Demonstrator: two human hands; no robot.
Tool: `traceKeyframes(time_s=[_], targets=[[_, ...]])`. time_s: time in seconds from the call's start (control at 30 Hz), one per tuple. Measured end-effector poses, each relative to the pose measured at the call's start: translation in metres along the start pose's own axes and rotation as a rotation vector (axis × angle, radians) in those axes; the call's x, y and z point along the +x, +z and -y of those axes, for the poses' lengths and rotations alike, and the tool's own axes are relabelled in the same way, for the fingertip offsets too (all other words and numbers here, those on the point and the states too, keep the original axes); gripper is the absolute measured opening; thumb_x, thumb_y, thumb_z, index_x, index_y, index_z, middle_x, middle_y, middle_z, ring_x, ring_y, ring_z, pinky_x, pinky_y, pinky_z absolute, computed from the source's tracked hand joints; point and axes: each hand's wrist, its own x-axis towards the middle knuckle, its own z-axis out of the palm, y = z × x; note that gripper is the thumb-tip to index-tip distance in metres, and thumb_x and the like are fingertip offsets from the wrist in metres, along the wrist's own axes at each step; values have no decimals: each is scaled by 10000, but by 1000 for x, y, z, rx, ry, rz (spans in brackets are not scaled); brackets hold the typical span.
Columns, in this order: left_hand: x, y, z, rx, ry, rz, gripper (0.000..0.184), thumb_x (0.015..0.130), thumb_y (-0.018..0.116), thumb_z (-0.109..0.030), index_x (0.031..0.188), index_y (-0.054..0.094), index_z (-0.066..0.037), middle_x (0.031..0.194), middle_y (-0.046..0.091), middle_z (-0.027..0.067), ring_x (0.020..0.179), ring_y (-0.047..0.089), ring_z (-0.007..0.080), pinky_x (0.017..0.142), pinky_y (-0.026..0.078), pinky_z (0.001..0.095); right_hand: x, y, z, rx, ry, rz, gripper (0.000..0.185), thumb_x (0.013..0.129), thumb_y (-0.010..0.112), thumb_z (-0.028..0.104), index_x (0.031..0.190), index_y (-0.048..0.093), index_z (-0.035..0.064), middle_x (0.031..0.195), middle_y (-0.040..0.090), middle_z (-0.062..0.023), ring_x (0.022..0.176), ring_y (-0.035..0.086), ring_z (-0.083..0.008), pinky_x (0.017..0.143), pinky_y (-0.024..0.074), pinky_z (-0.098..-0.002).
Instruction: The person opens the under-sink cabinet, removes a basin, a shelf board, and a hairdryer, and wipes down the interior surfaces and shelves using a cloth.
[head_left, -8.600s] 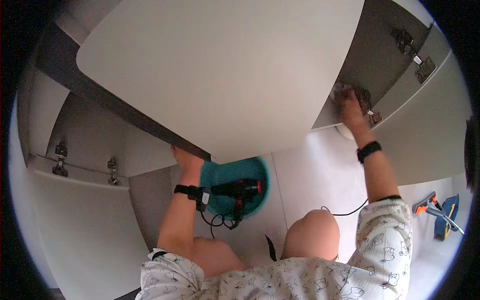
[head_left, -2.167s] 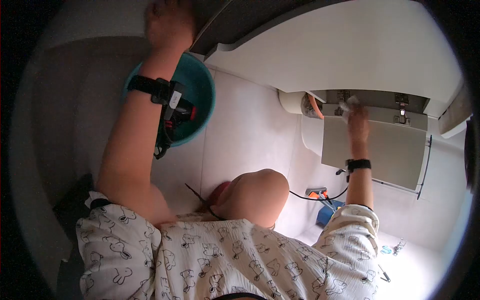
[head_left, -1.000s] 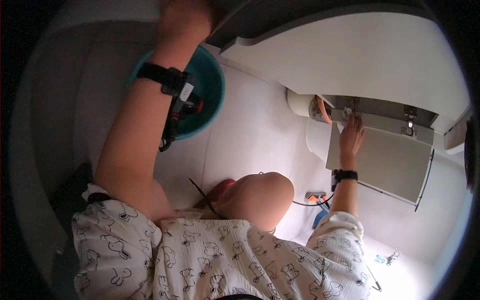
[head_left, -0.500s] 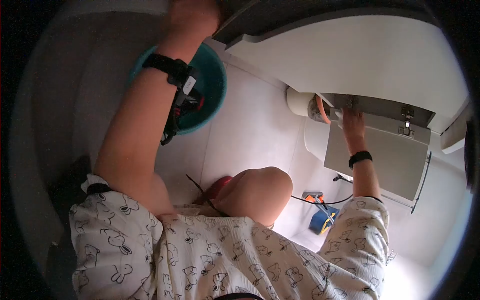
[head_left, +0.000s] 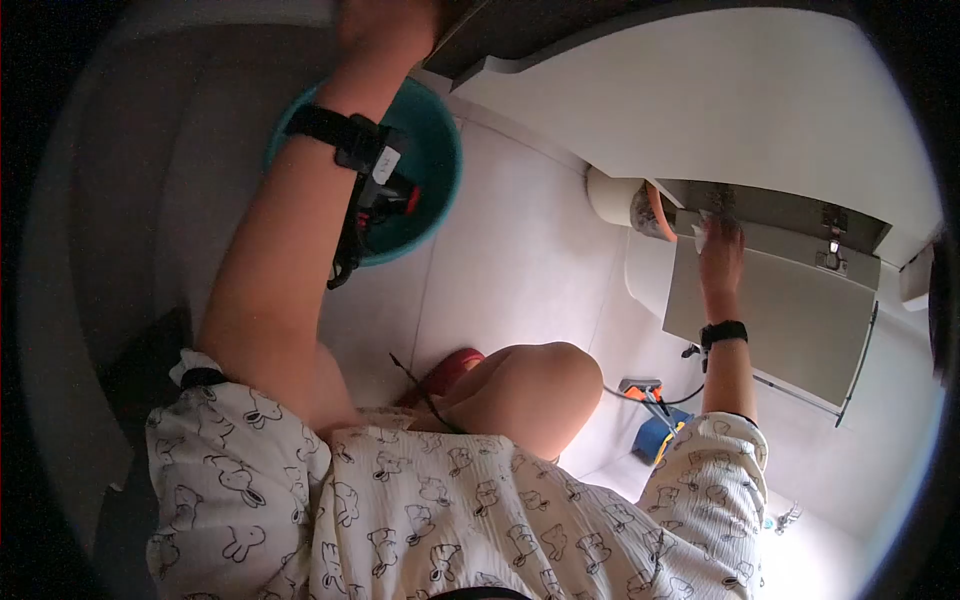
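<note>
My right hand (head_left: 722, 262) reaches to the hinge side of the open cabinet door (head_left: 780, 300). Its fingers are closed on a small white wipe (head_left: 700, 232), pressed near the door's inner edge; whether it is cloth or paper I cannot tell. A metal hinge (head_left: 832, 240) sits to the right of this hand. My left hand (head_left: 388, 28) is at the top of the view, beside the dark edge of the cabinet (head_left: 560, 50). Shadow and the frame's edge hide its fingers. Black straps circle both wrists.
Below my left forearm stands a teal basin (head_left: 440, 150) with a black and red hair dryer (head_left: 400, 198) in it. A whitish container (head_left: 608, 195) is beside the cabinet. A blue and orange tool (head_left: 655, 430) lies on the tiled floor (head_left: 500, 240), near my knee.
The view has shifted slightly, so the basin and cabinet appear a little further right. My right hand stays by the door's hinge edge with the wipe; my left hand stays at the top.
</note>
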Motion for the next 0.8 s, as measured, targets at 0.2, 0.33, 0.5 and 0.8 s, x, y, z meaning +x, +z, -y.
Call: traceKeyframes(time_s=[0.2, 0.33, 0.5, 0.8], targets=[[-7, -9, 8, -111, 99, -72, 414, 763, 512, -233, 1097, 502, 10, 1100, 501, 178, 1074, 434, 304, 967, 284, 413, 36, 3, -8, -2, -50, 71, 247, 815, 476, 102, 1043, 526, 25, 1037, 548, -158, 987, 512, -315, 865, 415, -410], [-7, -2, 12, -121, 152, -270, 404, 750, 525, -238, 1059, 525, 22, 1054, 521, 185, 1035, 449, 312, 950, 297, 420, 42, -17, -4, 38, -112, 65, 207, 808, 487, 143, 971, 554, 34, 996, 555, -147, 948, 524, -307, 792, 438, -395], [-5, -15, 4, -223, 89, -123, 420, 743, 540, -269, 1053, 540, 14, 1069, 520, 170, 1031, 452, 296, 948, 301, 407, 22, 2, -19, 809, 356, 271, 340, 888, 411, 213, 1153, 463, 6, 1162, 497, -155, 1099, 458, -281, 912, 399, -381], [-6, -8, 5, -49, 100, -151, 358, 766, 520, -240, 1049, 537, -21, 1081, 520, 126, 1034, 458, 267, 946, 304, 383, 5, -81, 38, 2428, 830, 40, 343, 921, 347, 242, 1209, 411, 65, 1227, 441, -89, 1118, 424, -267, 931, 386, -436]])
